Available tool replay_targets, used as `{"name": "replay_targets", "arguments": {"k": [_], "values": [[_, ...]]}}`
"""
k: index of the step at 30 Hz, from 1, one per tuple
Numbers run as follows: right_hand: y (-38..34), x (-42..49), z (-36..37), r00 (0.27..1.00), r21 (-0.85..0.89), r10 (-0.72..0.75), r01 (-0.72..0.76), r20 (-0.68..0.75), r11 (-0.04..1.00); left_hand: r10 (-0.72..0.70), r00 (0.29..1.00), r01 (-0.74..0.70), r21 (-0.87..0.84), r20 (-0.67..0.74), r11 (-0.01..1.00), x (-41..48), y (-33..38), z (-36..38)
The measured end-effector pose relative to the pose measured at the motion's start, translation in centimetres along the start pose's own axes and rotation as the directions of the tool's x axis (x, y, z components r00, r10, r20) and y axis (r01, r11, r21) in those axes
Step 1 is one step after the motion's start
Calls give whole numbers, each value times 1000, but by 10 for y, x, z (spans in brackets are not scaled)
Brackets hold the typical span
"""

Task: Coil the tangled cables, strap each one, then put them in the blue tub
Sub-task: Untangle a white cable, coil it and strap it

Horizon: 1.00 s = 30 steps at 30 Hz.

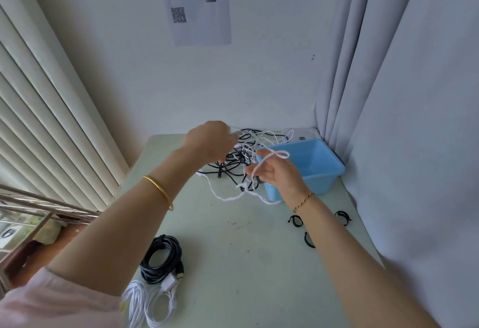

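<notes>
The left grip is curled shut on a run of white cable, just above the tangled cables on the counter. The right grip holds a loop of white cable over its fingers. The blue tub stands just beyond it, and black straps lie beside its wrist.

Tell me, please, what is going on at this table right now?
A person is working a white cable free of the tangled pile beside the blue tub. The left hand grips it at the pile, and the right hand holds a loop of it over its fingers. A black coil and a white coil lie nearer the person, black straps wait on the right, and no cable shows in the tub.
</notes>
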State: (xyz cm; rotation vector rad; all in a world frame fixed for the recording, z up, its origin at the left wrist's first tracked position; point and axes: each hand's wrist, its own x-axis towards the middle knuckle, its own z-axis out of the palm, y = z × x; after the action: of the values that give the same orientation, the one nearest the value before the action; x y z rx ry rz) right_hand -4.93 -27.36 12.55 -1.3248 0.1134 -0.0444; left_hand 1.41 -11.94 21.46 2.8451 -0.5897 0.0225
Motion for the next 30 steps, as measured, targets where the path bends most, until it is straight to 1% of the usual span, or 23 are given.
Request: {"name": "replay_targets", "arguments": {"k": [1, 2, 4, 5, 6, 9, 12, 13, 14, 15, 17, 18, 20, 21, 23, 24, 25, 26, 27, 28, 29, 30], "values": [[-4, -2, 2, 1000, 62, 18, -18, 4, 998, 0, 1000, 0, 7, 0, 1000, 0, 0, 0], [-9, -4, 4, 998, 164, 51, -47, -20, 985, -2, 1000, 2, 16, -2, 1000, 1, 0, -1], [-16, -8, 4, 991, 325, 87, -51, -99, 944, -11, 1000, 12, 41, -9, 999, 2, -2, 0], [-19, -9, 3, 988, 326, 71, -23, -134, 945, -19, 1000, 20, 53, -6, 998, 2, -4, 1], [-20, -10, 4, 988, 288, 28, 17, -151, 957, -28, 1000, 28, 62, 4, 998, 2, -5, 2], [-20, -12, 8, 968, 31, -150, 159, -200, 987, -45, 998, 41, 99, 42, 994, 2, -6, 6], [-21, -11, 12, 923, -225, -285, 230, -258, 947, -33, 996, 24, 123, 78, 992, 1, -5, 10], [-22, -9, 11, 900, -277, -326, 248, -288, 928, -26, 994, 13, 131, 102, 991, 0, -6, 11], [-24, -6, 7, 880, -269, -336, 253, -336, 929, -20, 990, 0, 137, 140, 991, -1, -8, 11], [-25, -2, 2, 863, -213, -316, 249, -393, 945, -14, 981, -13, 137, 193, 990, -2, -11, 11], [-25, 8, -14, 818, -90, -239, 226, -523, 970, -10, 945, -19, 84, 328, 996, -5, -16, 7], [-24, 13, -23, 795, -50, -202, 212, -572, 976, -5, 917, -1, 14, 399, 1000, -8, -17, 3], [-18, 17, -37, 763, -35, -153, 169, -628, 985, 43, 840, 71, -190, 540, 979, -14, -15, -8], [-12, 20, -42, 754, -43, -132, 137, -644, 990, 108, 790, 101, -301, 603, 948, -17, -13, -13], [-1, 22, -47, 745, -51, -77, 58, -663, 997, 311, 671, 146, -531, 674, 835, -17, -10, -21], [6, 22, -47, 742, -62, -64, 31, -667, 998, 416, 622, 176, -636, 664, 751, -15, -9, -22], [11, 22, -46, 740, -88, -68, 11, -669, 996, 498, 596, 218, -723, 630, 655, -12, -7, -22], [17, 21, -45, 745, -129, -76, -14, -663, 992, 549, 593, 274, -789, 589, 550, -10, -4, -22], [21, 19, -43, 762, -185, -87, -44, -641, 982, 575, 611, 340, -836, 544, 431, -7, -1, -22], [23, 16, -41, 805, -243, -86, -74, -587, 967, 585, 642, 401, -867, 496, 296, -6, 3, -23], [26, 11, -37, 869, -292, -62, -97, -490, 951, 590, 675, 449, -881, 444, 150, -4, 7, -25], [27, 6, -33, 933, -327, -14, -112, -359, 938, 594, 706, 479, -878, 386, 1, -4, 11, -27]]}}
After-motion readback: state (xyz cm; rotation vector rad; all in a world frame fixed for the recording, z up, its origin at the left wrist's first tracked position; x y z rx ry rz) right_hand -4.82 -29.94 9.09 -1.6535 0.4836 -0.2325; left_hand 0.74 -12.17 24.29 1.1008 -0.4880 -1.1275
